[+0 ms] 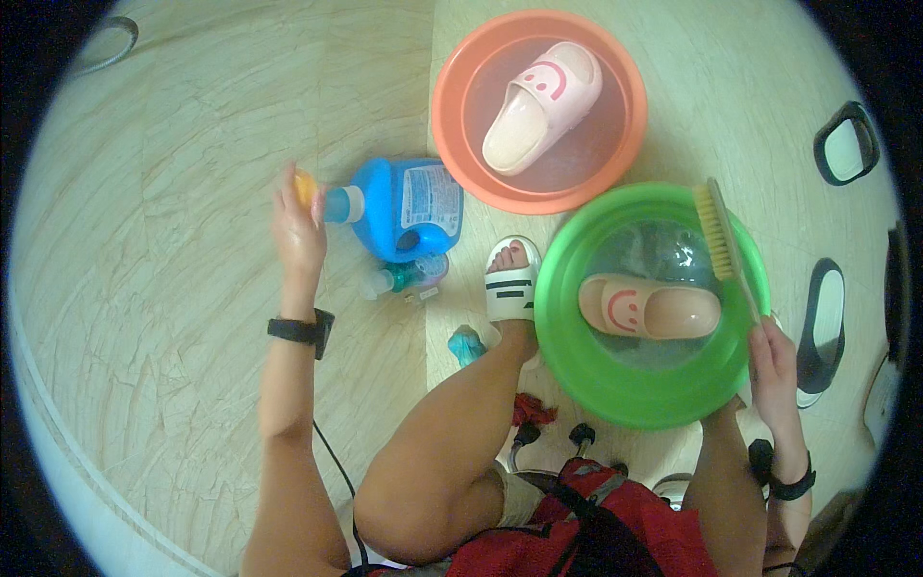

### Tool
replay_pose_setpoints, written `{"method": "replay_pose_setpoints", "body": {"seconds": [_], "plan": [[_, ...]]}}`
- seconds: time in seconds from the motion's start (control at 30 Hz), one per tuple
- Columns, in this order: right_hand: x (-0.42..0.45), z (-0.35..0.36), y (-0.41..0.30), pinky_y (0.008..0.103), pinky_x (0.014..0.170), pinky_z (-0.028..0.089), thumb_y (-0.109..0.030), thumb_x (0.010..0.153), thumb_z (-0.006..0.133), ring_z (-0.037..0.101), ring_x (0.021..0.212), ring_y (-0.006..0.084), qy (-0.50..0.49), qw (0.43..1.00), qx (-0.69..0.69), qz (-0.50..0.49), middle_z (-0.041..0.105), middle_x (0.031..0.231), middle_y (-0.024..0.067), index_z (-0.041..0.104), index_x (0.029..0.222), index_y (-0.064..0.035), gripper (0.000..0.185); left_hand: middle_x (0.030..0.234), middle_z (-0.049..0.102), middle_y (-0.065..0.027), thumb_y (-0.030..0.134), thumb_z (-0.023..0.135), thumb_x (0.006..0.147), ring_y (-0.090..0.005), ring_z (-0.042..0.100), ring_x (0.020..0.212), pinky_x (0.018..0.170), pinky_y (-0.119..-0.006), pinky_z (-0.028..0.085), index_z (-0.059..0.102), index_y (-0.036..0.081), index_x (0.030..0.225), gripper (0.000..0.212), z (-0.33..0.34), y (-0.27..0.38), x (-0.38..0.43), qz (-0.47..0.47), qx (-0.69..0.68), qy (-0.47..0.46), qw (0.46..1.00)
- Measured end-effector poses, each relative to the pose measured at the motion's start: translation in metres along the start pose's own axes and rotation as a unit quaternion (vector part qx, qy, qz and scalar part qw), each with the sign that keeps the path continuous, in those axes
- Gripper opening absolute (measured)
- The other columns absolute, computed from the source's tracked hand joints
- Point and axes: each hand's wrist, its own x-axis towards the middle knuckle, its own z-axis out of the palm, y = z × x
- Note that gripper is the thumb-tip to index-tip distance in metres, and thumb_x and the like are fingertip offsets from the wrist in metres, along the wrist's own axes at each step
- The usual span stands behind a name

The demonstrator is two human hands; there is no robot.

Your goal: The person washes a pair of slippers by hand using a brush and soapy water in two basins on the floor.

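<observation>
My left hand is out to the left, its fingers around a small yellow-orange object, partly hidden by them. Right beside it is the capped neck of a blue detergent jug bearing a printed label. In my right hand is the handle of a scrubbing brush with pale yellow bristles, held over the right rim of a green basin. A peach slipper with a pink smiley lies in that basin's water. Another pale pink smiley slipper rests in an orange basin of cloudy water.
A small green bottle lies by the jug. My foot in a white slide is left of the green basin. Black-and-white slippers and another slipper are at right. Teal and red bundles sit near my legs.
</observation>
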Motion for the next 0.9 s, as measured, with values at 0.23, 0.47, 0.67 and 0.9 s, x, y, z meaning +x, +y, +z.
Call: {"method": "replay_pose_setpoints", "body": {"seconds": [0.23, 0.47, 0.67, 0.9], "plan": [[-0.004, 0.000, 0.006, 0.0305, 0.070, 0.041, -0.017, 0.094, 0.045, 0.052, 0.078, 0.0173, 0.075, 0.997, 0.009, 0.026, 0.058, 0.087, 0.0116, 0.055, 0.101, 0.0040, 0.025, 0.110, 0.053, -0.0239, 0.039, 0.052, 0.090, -0.0382, 0.055, 0.098, 0.077, -0.045, 0.046, 0.037, 0.008, 0.135, 0.057, 0.052, -0.049, -0.025, -0.026, 0.056, -0.028, 0.998], [-0.001, -0.004, -0.017, 0.0236, 0.055, 0.033, -0.022, 0.095, 0.047, 0.039, 0.063, 0.0069, 0.045, 0.992, 0.107, 0.051, 0.041, 0.067, -0.0005, 0.055, 0.087, 0.0019, 0.026, 0.125, 0.047, -0.0237, 0.043, 0.046, 0.092, -0.0387, 0.050, 0.110, 0.088, -0.042, 0.043, 0.028, 0.009, 0.140, 0.062, 0.046, -0.052, -0.019, -0.067, -0.050, -0.101, 0.991], [-0.002, -0.001, 0.009, 0.0233, 0.058, 0.032, -0.022, 0.095, 0.046, 0.038, 0.066, 0.0082, 0.083, 0.991, 0.095, -0.033, 0.041, 0.068, -0.0011, 0.053, 0.084, 0.0002, 0.026, 0.127, 0.046, -0.0222, 0.043, 0.052, 0.089, -0.0363, 0.047, 0.114, 0.093, -0.041, 0.039, 0.027, -0.003, 0.137, 0.071, 0.027, -0.038, -0.021, -0.123, 0.008, -0.145, 0.982], [-0.005, 0.001, 0.001, 0.0199, 0.051, 0.023, -0.024, 0.096, 0.045, 0.031, 0.061, 0.0020, 0.064, 0.972, 0.222, 0.034, 0.038, 0.067, -0.0067, 0.054, 0.088, -0.0027, 0.024, 0.121, 0.050, -0.0185, 0.032, 0.058, 0.088, -0.0304, 0.048, 0.111, 0.092, -0.039, 0.039, 0.034, -0.002, 0.133, 0.061, 0.011, -0.012, -0.017, -0.058, -0.011, -0.004, 0.998]]}}
